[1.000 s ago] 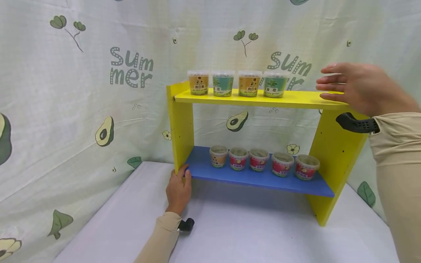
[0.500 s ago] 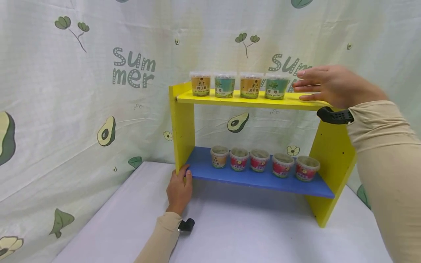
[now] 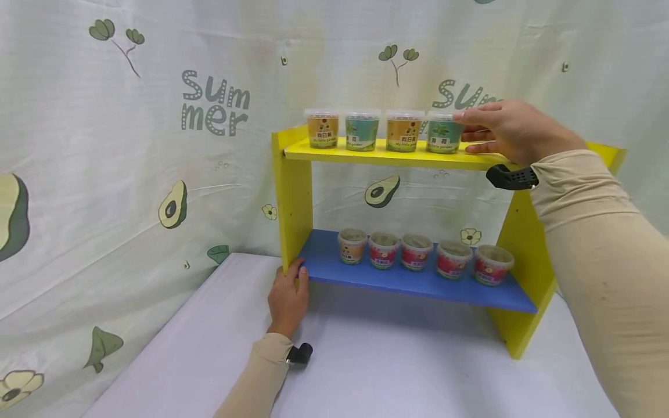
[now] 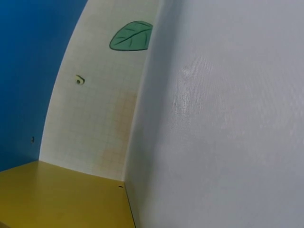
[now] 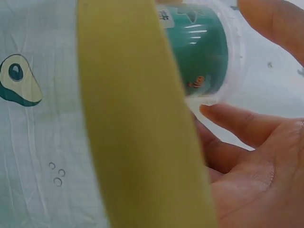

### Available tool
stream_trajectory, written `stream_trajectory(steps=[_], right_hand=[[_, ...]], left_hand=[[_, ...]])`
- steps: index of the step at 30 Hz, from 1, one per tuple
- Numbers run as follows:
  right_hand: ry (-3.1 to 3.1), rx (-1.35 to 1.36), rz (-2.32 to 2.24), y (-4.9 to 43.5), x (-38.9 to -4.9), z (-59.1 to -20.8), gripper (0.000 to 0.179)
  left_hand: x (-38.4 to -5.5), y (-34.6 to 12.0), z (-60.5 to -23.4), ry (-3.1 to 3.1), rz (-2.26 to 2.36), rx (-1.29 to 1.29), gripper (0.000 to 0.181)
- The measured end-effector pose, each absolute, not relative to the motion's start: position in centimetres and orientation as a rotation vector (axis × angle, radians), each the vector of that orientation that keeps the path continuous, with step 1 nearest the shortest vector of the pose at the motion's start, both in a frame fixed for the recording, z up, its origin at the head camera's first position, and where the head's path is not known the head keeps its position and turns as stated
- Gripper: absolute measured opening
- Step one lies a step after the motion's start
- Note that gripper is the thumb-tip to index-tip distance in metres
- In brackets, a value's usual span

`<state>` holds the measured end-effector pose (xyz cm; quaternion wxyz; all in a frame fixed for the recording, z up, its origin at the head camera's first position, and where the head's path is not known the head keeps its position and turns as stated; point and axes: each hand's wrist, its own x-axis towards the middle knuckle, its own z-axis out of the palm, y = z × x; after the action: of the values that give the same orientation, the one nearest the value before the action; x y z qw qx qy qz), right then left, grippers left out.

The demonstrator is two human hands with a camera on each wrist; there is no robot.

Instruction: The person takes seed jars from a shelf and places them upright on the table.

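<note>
My left hand point(image 3: 289, 299) grips the lower front edge of the left side panel point(image 3: 291, 215) of a yellow and blue shelf rack; that hand is out of sight in the left wrist view. Over the upper board, my right hand point(image 3: 514, 132) is at the rightmost green lidded cup point(image 3: 444, 136), its thumb overlapping the lid's right edge. In the right wrist view, the spread thumb and fingers stand around the lid end of that green cup point(image 5: 202, 52), with a fingertip right at the rim. The cup stands upright on the yellow board point(image 3: 483, 159).
To its left on the top board stand an orange cup point(image 3: 402, 133), a green cup point(image 3: 362, 133) and another orange cup point(image 3: 323, 131). Several lidded cups, one orange point(image 3: 352, 248) and the others red, line the blue board point(image 3: 413, 287). A printed curtain point(image 3: 225, 174) hangs behind the white table point(image 3: 366, 360).
My right hand has moved left along the top board, from near its right end to the rightmost green cup. The left hand has stayed on the side panel.
</note>
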<state>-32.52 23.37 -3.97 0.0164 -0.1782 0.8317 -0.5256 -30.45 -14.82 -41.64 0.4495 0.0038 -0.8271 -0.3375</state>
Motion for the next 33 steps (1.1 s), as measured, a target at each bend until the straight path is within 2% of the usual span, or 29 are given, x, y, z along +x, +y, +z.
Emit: stream_trajectory(steps=[6, 15, 18, 28, 33], right_hand=[[2.626, -0.533, -1.603, 23.0, -32.6, -4.1, 0.067], [2.621, -0.503, -1.591, 22.4, -32.7, -3.4, 0.034], [2.604, -0.469, -1.611, 22.2, -32.7, -3.2, 0.03], [2.688, -0.36, -1.497, 21.5, -32.7, -2.4, 0.051], [2.648, -0.329, -1.519, 21.3, -32.8, -2.4, 0.04]], left_hand=[[-30.5, -14.7, -41.7, -2.048, -0.832, 0.007, 0.033], [-30.3, -14.7, -41.6, -2.046, -0.832, 0.001, 0.034], [-30.3, -14.8, -41.6, -2.054, -0.836, 0.011, 0.034], [-30.2, -14.8, -41.4, -2.034, -0.834, 0.013, 0.032], [-30.0, -14.7, -41.5, -2.036, -0.837, 0.015, 0.031]])
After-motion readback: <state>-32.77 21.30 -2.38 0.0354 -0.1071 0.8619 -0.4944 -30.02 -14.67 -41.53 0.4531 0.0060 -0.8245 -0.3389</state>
